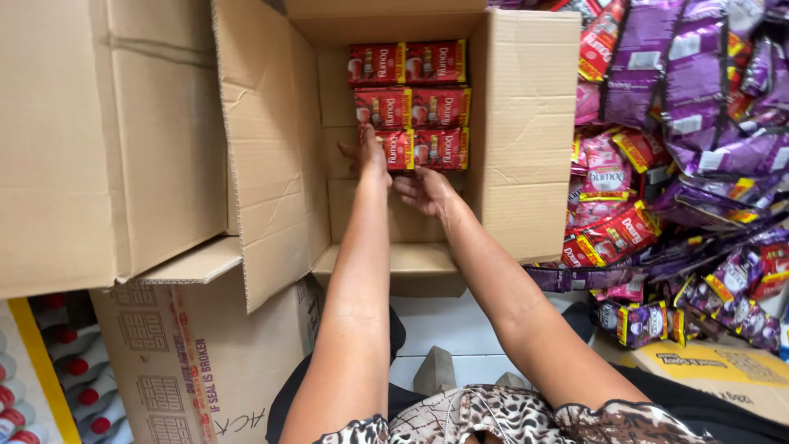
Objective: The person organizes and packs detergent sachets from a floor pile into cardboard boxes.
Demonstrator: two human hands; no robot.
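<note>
Reaching into the open brown corrugated cardboard box, both hands work at the nearest row of glossy red rectangular sachet packs, which lie flat in three rows of two against the far wall. The left hand rests with fingers loosely spread on the near-left pack; the right hand, palm partly upturned and fingers relaxed, touches the row's front edge, gripping nothing visible. Bare cardboard floor lies nearer. Crinkled purple and red foil pouches heap rightward.

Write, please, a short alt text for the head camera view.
Both hands reach into an open cardboard box: the left hand touches the nearest red packets, the right hand is open just below them. Purple and red packets are piled at right.
</note>
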